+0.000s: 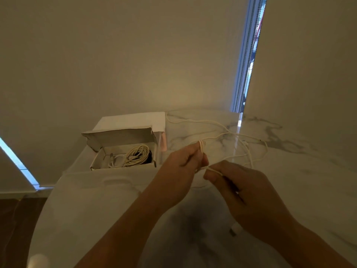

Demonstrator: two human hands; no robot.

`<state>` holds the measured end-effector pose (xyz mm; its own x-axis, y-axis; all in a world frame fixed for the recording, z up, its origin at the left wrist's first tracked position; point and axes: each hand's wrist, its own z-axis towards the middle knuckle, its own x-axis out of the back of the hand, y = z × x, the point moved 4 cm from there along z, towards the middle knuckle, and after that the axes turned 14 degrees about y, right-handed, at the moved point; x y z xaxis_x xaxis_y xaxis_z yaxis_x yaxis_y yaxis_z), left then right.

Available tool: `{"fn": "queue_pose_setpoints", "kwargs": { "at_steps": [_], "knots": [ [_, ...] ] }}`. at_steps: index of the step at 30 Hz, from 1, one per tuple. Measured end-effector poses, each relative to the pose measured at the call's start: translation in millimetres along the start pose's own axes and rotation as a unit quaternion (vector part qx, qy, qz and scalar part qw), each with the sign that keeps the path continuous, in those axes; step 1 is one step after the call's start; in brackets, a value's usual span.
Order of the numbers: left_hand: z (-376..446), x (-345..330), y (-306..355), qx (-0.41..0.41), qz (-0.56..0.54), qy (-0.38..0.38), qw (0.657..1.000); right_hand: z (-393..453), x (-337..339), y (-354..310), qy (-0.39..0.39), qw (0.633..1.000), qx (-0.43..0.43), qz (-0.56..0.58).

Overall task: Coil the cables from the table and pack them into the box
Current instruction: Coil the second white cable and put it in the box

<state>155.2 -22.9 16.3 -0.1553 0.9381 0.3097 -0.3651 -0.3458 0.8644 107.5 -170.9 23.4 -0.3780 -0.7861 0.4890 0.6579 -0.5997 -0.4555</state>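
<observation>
From my head view I see the pale wall (135,55) filling the upper half, with a narrow strip of window and a bead chain (249,55) running down its right side. Below it the white marble table (299,161) spreads across the lower frame, grey veins showing on its right part. At the table's far left stands the open cardboard box (123,149), lid flap tipped back, and inside it lie coiled cables (136,155), cream loops over a dark one. My left hand (179,169) is raised above the table just right of the box, its fingers curled and clenched around a few turns of the white cable (222,132), which shows as a small bundle of loops at the fingertips. My right hand (237,184) sits close beside it, nearly touching, thumb and forefinger pinching a strand of the same cable near the left hand's base. The rest of that cable lies loose on the table behind both hands, trailing in slack curves toward the box's far corner and toward the right. A small dark plug (232,232) rests on the table beneath my right wrist.
</observation>
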Motion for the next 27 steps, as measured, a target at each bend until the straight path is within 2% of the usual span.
{"fn": "queue_pose_setpoints", "kwargs": {
  "at_steps": [5, 10, 14, 18, 21, 27],
  "knots": [
    [-3.8, -7.0, 5.8, 0.01, 0.004, -0.049, 0.999, 6.7, 14.4, 10.8, 0.081, 0.996, -0.031, -0.016],
    [-7.4, -2.5, 13.3, 0.043, -0.036, -0.052, 0.997, 10.4, 18.6, 25.3, 0.105, 0.991, -0.074, -0.029],
    [-9.6, -1.6, 19.4, 0.009, -0.043, -0.083, 0.996, 11.9, 21.0, 27.3, 0.128, 0.989, -0.068, -0.023],
    [-6.2, -3.3, 12.4, 0.058, -0.122, -0.068, 0.989, 12.8, 18.8, 34.6, 0.14, 0.987, -0.074, -0.026],
    [-5.6, -5.5, 10.6, 0.102, -0.226, -0.067, 0.967, 12.8, 15.4, 37.7, 0.143, 0.987, -0.064, -0.023],
    [-5.0, -8.3, 13.2, 0.191, -0.42, -0.074, 0.884, 9.7, 7.0, 37.1, 0.13, 0.989, -0.076, -0.012]
  ]
}}
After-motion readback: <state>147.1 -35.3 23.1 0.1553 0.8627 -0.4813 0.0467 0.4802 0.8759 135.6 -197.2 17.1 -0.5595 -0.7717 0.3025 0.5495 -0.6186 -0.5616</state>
